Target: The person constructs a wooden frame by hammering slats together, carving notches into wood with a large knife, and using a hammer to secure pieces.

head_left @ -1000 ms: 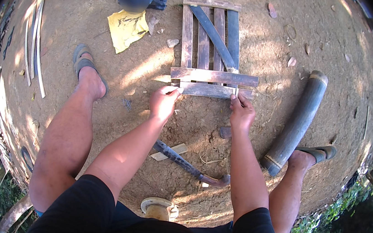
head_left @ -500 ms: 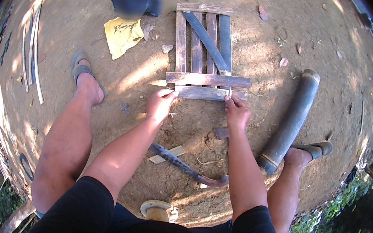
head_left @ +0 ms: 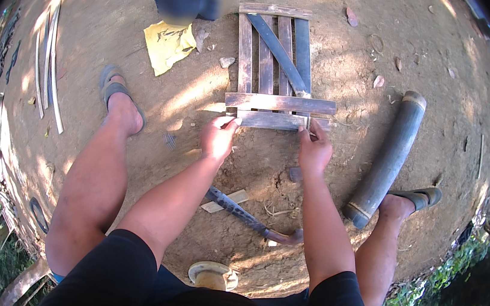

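A short dark bamboo slat (head_left: pixel 274 120) is pinched at its two ends, crosswise at the near end of a slatted bamboo frame (head_left: pixel 266 59). My left hand (head_left: pixel 219 137) grips its left end between thumb and fingers. At the right end, my right hand (head_left: pixel 315 154) is closed on it the same way. Just beyond the slat, a longer crosspiece (head_left: pixel 281 103) lies over the upright slats, and a diagonal strip (head_left: pixel 275 50) crosses the frame's upper part. Whether the held slat rests on the frame beneath it I cannot tell.
Between my forearms lie a long curved-handled blade (head_left: pixel 241 212), a pale flat offcut (head_left: pixel 225 200) and a small dark block (head_left: pixel 296 174). A thick bamboo section (head_left: pixel 388 154) lies right; nails (head_left: pixel 169 140), a yellow cloth (head_left: pixel 167 47) and long thin strips (head_left: pixel 54 80) lie left.
The whole view has shifted slightly, with things appearing a little farther right. Both hands keep hold of the slat, nearly unmoved relative to the frame.
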The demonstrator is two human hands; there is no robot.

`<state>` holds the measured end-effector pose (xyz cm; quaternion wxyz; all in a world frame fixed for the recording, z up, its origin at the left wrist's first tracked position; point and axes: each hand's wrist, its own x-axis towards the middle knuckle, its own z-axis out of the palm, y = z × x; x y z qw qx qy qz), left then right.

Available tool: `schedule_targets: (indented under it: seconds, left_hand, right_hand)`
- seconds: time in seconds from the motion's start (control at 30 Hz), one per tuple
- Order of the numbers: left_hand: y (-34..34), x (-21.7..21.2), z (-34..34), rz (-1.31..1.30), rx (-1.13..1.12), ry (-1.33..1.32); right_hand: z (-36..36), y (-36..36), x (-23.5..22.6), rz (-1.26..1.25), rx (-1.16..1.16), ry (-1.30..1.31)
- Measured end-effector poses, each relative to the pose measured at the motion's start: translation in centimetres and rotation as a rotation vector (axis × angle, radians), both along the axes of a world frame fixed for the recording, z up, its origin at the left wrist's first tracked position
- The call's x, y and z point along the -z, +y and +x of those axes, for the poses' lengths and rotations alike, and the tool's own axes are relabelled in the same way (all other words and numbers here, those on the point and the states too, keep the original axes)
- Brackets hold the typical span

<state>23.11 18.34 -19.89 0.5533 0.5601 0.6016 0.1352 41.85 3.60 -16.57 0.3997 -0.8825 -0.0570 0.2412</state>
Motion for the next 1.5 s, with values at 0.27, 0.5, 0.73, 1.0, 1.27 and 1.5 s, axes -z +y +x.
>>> schedule_targets:
  seconds: [0.27, 0.5, 0.73, 1.0, 1.27, 1.5]
  left_hand:
    - [-1.2, -2.2, -1.6, 0.039, -0.054, 0.030]
    - [-5.6, -3.9, -6.6, 0.206, -0.122, 0.252]
    - [-0.4, -0.2, -13.4, 0.272, -0.447, 0.330]
    - [3.8, -1.0, -14.5, 0.231, -0.274, 0.488]
    - [5.2, -1.9, -13.2, 0.131, -0.073, 0.667]
    - [7.8, -0.7, -14.1, 0.052, 0.001, 0.619]
  right_hand:
    - [-1.4, -3.0, -2.2, 0.130, 0.044, -0.043]
    - [-2.8, -10.9, -1.4, -0.031, 0.030, -0.157]
    - [-6.1, -14.2, -1.7, -0.114, -0.069, -0.177]
    - [-7.6, -14.7, -2.4, -0.144, -0.059, -0.038]
    - [-7.4, -13.9, -2.7, -0.168, -0.099, -0.061]
    - [-7.1, -14.3, -3.3, -0.225, -0.110, -0.055]
